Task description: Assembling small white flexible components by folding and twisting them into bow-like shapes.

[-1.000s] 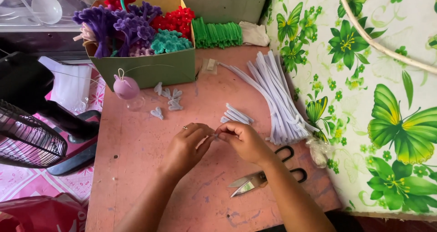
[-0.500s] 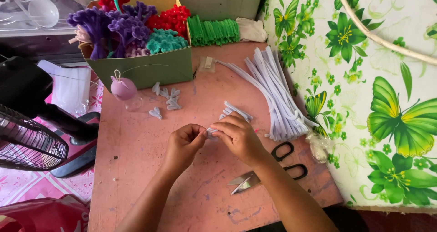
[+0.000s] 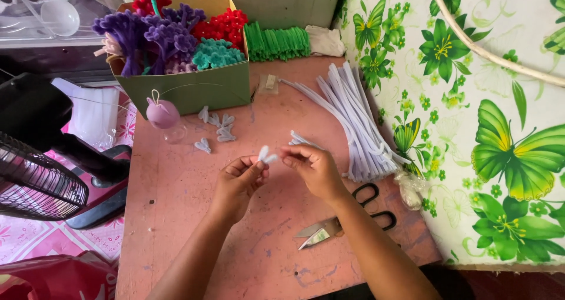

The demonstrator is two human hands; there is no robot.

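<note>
Fan point(image 3: 35, 159), far left. Box of coloured flowers point(image 3: 182, 53), far. Left hand point(image 3: 238, 179), fingers pinched on white folded stem point(image 3: 266, 155), mid-table. Right hand point(image 3: 315, 167), fingertips curled just beside it, contact unclear. White stems point(image 3: 359, 123), scissors point(image 3: 347, 217), right.

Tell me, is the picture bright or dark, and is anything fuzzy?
In the head view, soft daylight falls evenly on the pink table; both hands, left and right, and the small white pipe-cleaner piece look sharp, with faint shadows; the black fan at the left edge sits dark; straight edges bend slightly near the corners.
</note>
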